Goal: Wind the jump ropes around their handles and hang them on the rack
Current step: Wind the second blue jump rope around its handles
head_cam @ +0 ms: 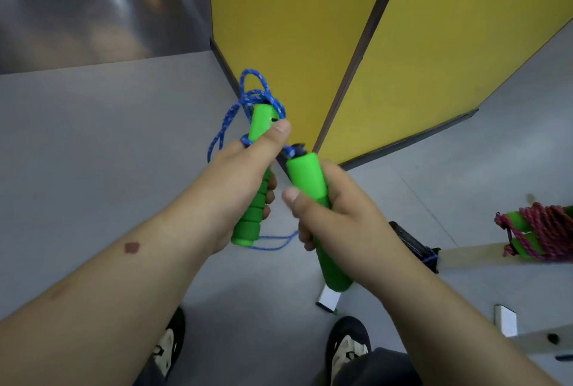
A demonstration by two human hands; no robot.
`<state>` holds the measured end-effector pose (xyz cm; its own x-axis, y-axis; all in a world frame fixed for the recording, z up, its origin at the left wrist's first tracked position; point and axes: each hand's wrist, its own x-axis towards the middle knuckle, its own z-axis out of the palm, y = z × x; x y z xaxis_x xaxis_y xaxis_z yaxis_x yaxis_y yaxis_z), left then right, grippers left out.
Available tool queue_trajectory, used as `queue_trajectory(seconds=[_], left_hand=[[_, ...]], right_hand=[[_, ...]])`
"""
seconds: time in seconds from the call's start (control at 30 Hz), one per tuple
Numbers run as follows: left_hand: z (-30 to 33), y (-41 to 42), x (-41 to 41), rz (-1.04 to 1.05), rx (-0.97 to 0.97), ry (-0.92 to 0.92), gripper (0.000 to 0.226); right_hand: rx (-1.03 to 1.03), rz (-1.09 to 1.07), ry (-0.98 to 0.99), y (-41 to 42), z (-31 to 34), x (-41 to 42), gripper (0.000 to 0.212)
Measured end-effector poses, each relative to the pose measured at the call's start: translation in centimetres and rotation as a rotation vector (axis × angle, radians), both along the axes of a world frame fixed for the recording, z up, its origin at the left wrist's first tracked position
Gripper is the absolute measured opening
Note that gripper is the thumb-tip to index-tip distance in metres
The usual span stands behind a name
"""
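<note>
Winding stage, blue rope: we log this as the step in hand, judged from how things lie. We hold one green handle in each hand, both raised in front of us over the grey floor (108,144).

Item one, left handle (259,150): gripped by our left hand (238,187), fingers (270,196) curled round its ribbed lower half, thumb laid along the smooth upper part. Tilted slightly, top end away from us.

Item two, right handle (310,181): gripped by our right hand (335,218), fingers clenched round its middle, thumb crossing the front. Its cap end points toward the left handle; the two are near but apart.

Item three, blue rope (260,97): a few loose loops sit round the top of the left handle, above the thumb. One strand hangs down the left side past the knuckles, and another shows below the hands. It is far from tidy.

Item four, a pink rope (539,230), already wound on green handles, resting on a pale rack bar (465,255) at the right.

Next move, in our judgement: bring the handles side by side, then wrap the slack tightly round both before hanging.
</note>
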<state>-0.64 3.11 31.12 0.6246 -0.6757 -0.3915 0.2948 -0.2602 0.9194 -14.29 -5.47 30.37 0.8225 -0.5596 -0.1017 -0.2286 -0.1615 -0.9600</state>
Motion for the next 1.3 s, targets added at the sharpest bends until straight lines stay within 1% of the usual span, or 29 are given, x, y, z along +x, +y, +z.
queue_trajectory(seconds=[0.03,0.13,0.23,0.27,0.33,0.37,0.43,0.5,0.6,0.73,0.8,0.9,0.93,1.0,1.07,1.13,1.2,1.23,1.3], left_hand=[[0.1,0.1,-0.1,-0.050,-0.001,-0.001,0.046],[-0.1,0.3,-0.6,-0.184,0.060,-0.096,0.047],[-0.7,0.1,-1.0,-0.288,0.098,-0.189,0.027],[-0.8,0.0,-1.0,-0.321,0.100,-0.206,0.032],[-0.8,0.1,-1.2,-0.365,0.115,-0.217,0.053],[-0.8,0.1,-1.2,-0.374,0.116,-0.214,0.058],[-0.7,0.2,-1.1,-0.381,0.102,-0.187,0.064],[-0.5,0.4,-1.1,-0.403,0.091,-0.189,0.067],[-0.6,0.5,-1.1,-0.462,0.070,-0.222,0.064],[-0.5,0.6,-0.8,-0.497,0.084,-0.193,0.060],[-0.3,0.7,-0.4,-0.544,0.098,-0.161,0.051],[-0.1,1.2,0.3,-0.635,0.158,-0.154,0.028],[0.0,1.4,0.5,-0.652,0.184,-0.132,0.024],[0.2,1.7,0.9,-0.635,0.203,-0.020,0.022],[0.6,1.9,1.2,-0.591,0.158,0.076,0.019],[0.9,2.0,1.8,-0.565,0.082,0.173,0.027],[1.1,2.4,2.7,-0.600,-0.016,0.329,0.046],[1.3,2.6,3.1,-0.628,-0.077,0.403,0.052],[1.7,2.8,3.5,-0.598,-0.206,0.496,0.050]], right_hand=[[0.080,-0.057,-0.037,-0.2,0.1,0.1,0.008],[0.294,-0.148,-0.101,-0.7,-0.2,0.4,0.023],[0.358,-0.196,-0.128,-0.9,-0.8,0.7,0.033],[0.377,-0.212,-0.132,-0.9,-0.9,0.8,0.035],[0.447,-0.255,-0.142,-1.0,-1.0,0.8,0.036],[0.482,-0.271,-0.156,-1.2,-1.0,0.7,0.035],[0.536,-0.309,-0.185,-1.5,-0.8,0.7,0.032],[0.587,-0.390,-0.218,-1.7,-0.9,0.7,0.029],[0.628,-0.499,-0.278,-1.8,-1.2,0.7,0.028],[0.607,-0.642,-0.345,-2.1,-1.0,0.6,0.016],[0.613,-0.732,-0.391,-2.6,-0.7,0.5,0.013],[0.564,-0.838,-0.394,-3.3,-0.7,0.2,0.015],[0.545,-0.858,-0.398,-3.5,-0.6,0.2,0.014],[0.510,-0.872,-0.428,-3.8,-0.6,0.0,0.009],[0.488,-0.913,-0.442,-4.3,-0.6,-0.3,0.011],[0.493,-0.958,-0.445,-4.8,-0.6,-0.5,0.018],[0.545,-1.004,-0.487,-5.6,-0.5,-0.9,0.027],[0.570,-1.037,-0.500,-6.1,-0.5,-1.2,0.033],[0.597,-1.088,-0.486,-6.9,-0.2,-1.6,0.037]])
